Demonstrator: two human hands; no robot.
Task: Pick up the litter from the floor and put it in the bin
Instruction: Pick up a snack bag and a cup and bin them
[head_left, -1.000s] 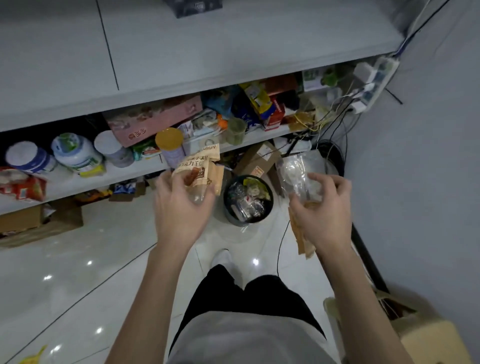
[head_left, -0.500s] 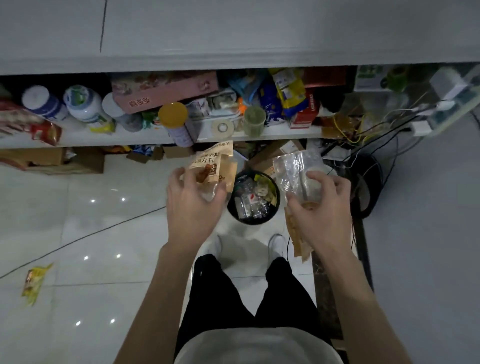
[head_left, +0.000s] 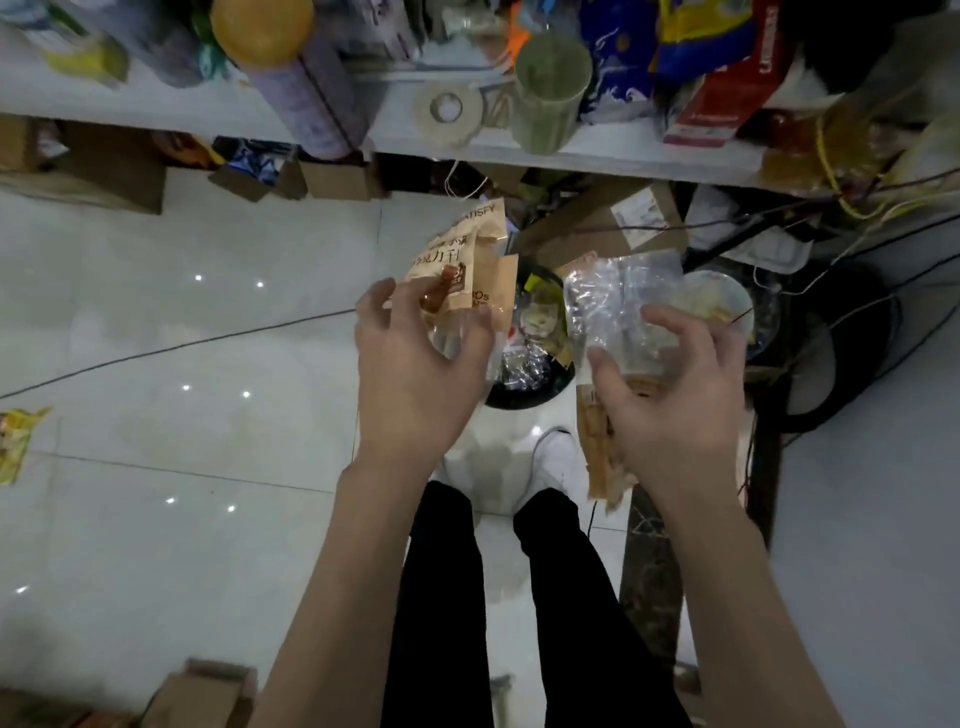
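While the person stands over the black bin (head_left: 524, 399) at centre frame, both hands hang above it, one to each side. The left hand (head_left: 415, 374) grips a tan snack packet (head_left: 457, 260), fingers curled round its lower end. The right hand (head_left: 670, 400) clutches a crumpled clear plastic bag (head_left: 613, 301), with a brown wrapper (head_left: 602, 457) dangling beneath. A yellow wrapper (head_left: 15, 441) lies on the floor (head_left: 156, 519) at the left edge.

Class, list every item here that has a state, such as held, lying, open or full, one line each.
Left hand, gripping the tan snack wrapper.
Right hand, gripping crumpled clear plastic.
Bin, open, holding litter.
Yellow wrapper, lying on the floor, not picked up.
Yellow-lidded canister, lid on.
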